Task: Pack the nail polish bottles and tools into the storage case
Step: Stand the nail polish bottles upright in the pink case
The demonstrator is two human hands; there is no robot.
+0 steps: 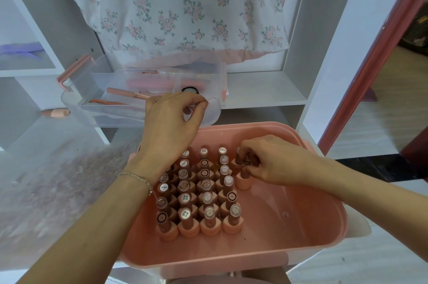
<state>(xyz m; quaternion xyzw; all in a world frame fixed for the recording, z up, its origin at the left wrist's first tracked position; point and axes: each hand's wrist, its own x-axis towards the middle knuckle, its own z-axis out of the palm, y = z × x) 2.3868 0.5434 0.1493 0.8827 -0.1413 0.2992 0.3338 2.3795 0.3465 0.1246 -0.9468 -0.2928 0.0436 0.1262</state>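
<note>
A pink storage case (301, 232) stands in front of me. Several nail polish bottles (203, 195) with peach bases fill its left half in rows. My right hand (273, 161) is inside the case at the back right, fingers closed on a nail polish bottle (244, 176) at the end of a row. My left hand (171, 121) hovers above the back rows, with fingertips pinched together near the clear tray's rim; whether it holds anything I cannot tell. A clear tray (104, 112) behind the case holds pink tools (127, 93) and a small round jar (190, 90).
White shelving (261, 89) surrounds the tray. A floral cloth (185, 6) hangs behind. A peach-coloured item (55, 113) lies on the shelf at the left. The case's right half is bare. A red door frame (370, 63) stands at the right.
</note>
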